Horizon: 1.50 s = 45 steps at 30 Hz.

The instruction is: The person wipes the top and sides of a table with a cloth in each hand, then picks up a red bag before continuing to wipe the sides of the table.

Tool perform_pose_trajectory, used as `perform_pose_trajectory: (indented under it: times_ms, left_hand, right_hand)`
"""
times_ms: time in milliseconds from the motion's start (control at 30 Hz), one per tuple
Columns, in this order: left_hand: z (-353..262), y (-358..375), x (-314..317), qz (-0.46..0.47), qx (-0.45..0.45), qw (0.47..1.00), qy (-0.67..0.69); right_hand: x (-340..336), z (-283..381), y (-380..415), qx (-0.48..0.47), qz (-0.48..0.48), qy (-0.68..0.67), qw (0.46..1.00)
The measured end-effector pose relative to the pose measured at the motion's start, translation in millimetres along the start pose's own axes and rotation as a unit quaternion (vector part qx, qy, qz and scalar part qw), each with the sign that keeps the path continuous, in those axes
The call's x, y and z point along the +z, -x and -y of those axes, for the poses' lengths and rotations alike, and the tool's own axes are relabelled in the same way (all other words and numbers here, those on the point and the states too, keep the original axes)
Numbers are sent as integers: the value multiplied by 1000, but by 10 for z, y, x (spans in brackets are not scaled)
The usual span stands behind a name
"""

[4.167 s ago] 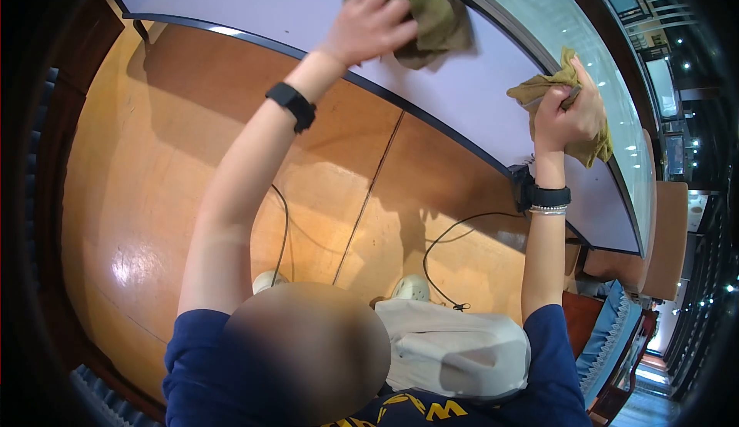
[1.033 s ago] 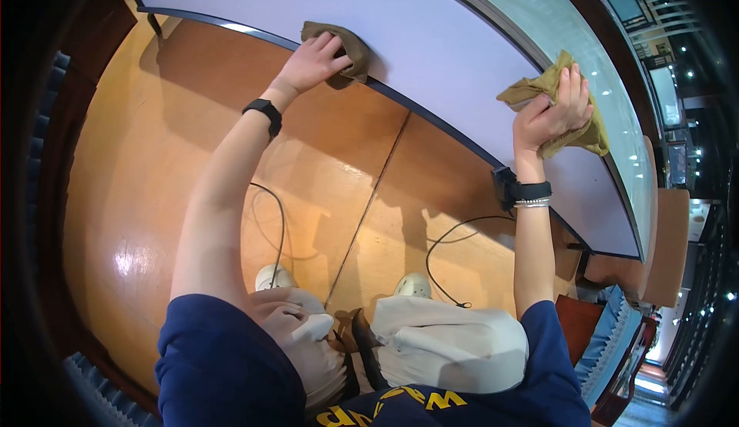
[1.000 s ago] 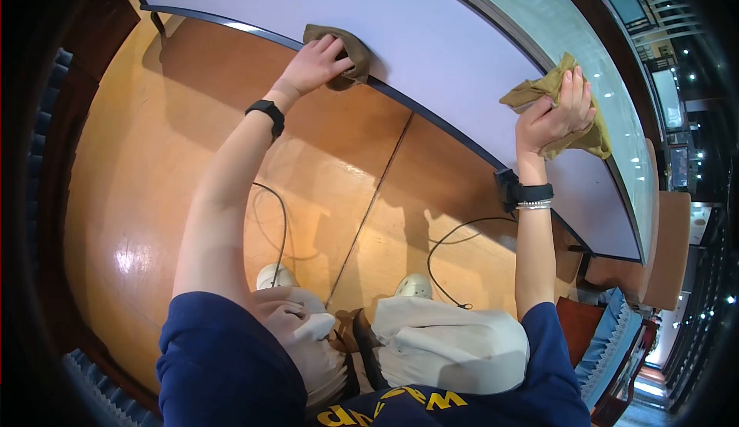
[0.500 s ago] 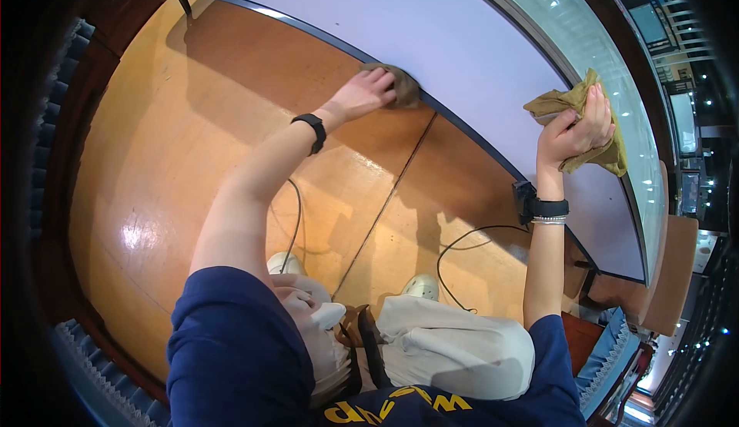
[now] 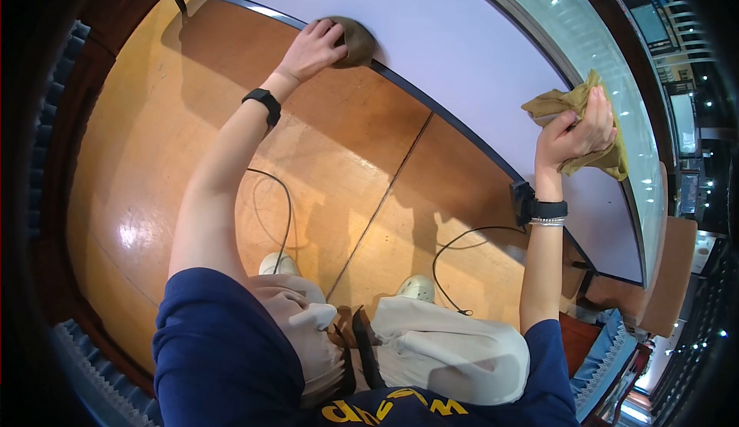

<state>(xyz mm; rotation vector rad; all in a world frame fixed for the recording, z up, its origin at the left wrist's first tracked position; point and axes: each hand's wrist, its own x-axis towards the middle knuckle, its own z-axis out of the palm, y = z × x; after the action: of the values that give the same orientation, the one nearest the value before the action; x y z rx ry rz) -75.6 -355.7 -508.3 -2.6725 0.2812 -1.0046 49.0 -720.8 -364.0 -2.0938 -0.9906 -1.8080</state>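
A brown cloth (image 5: 356, 44) lies under the fingers of my left hand (image 5: 314, 48), against the dark lower edge of a white panel (image 5: 431, 34). The fingers curl over the cloth. On the right, my right hand (image 5: 581, 136) grips an olive-yellow cloth (image 5: 616, 157) at the panel's upper edge, beside a glass strip (image 5: 608, 80). Part of that cloth sticks out to the left of the thumb. A black band is on each wrist.
Black cables (image 5: 290, 204) lie on the tan floor (image 5: 154, 173) near two light shoes (image 5: 416, 288). A small black device (image 5: 522, 202) is by the right wrist. Dark wooden furniture with blue fabric (image 5: 604, 358) stands at lower right, below a brown seat (image 5: 668, 277).
My left hand and the brown cloth have moved left and up along the panel's edge. My right hand has hardly moved.
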Motion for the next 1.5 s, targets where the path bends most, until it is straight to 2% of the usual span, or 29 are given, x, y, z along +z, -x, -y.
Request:
perform_pose_trajectory:
  times_ms: [100, 167, 233, 300, 400, 500, 567, 700, 767, 867, 1000, 1133, 1200, 1333, 1433, 1467, 1500]
  left_hand:
    - [-89, -120, -54, -29, -23, 999, 27]
    - [-244, -163, -24, -13, -19, 999, 38]
    - [-382, -162, 56, -57, 52, 990, 121]
    - [-441, -100, 124, -53, 66, 991, 106]
    - [-384, -114, 158, 2, 93, 994, 59]
    - [-188, -170, 136, -34, 128, 988, 76]
    - [-113, -145, 126, -18, 129, 990, 60]
    - [-115, -141, 98, -18, 124, 991, 56]
    - [-219, -110, 136, -51, 47, 995, 71]
    - [-288, -42, 190, -12, 32, 997, 63]
    - [-393, 39, 226, -17, 32, 995, 92]
    - [-340, -180, 79, -37, 25, 994, 104]
    - [-298, -334, 23, -103, -19, 992, 75]
    - [-371, -471, -3, -167, -73, 979, 92]
    - [-480, -342, 113, -126, -67, 983, 120]
    - [-499, -257, 155, -69, -49, 988, 132]
    - [-531, -180, 206, -71, -49, 988, 132]
  right_hand:
    - [26, -4, 7, 1, -5, 5, 1000]
    - [33, -3, 1, 2, -8, 6, 1000]
    - [43, 14, -3, 1, -20, 7, 1000]
    - [42, 19, 8, 7, -18, 9, 1000]
    - [45, 19, 4, 5, -13, 12, 1000]
    - [41, -7, 24, 1, -5, 18, 1000]
    - [42, -22, 26, 0, -1, 20, 1000]
    - [34, 6, 17, 4, 1, 21, 1000]
    - [24, 2, 13, 3, -1, 28, 1000]
    - [41, 12, 15, 3, -5, 29, 1000]
    - [4, 18, 17, 2, 2, 31, 1000]
    - [15, 17, 8, 6, 5, 20, 1000]
    - [6, 18, 4, 6, 9, 23, 1000]
    - [-9, 28, -9, 4, 7, 21, 1000]
    - [-8, 40, -11, 11, 7, 24, 1000]
    - [-19, 47, -12, 11, 5, 26, 1000]
    - [-27, 54, -20, 17, 6, 15, 1000]
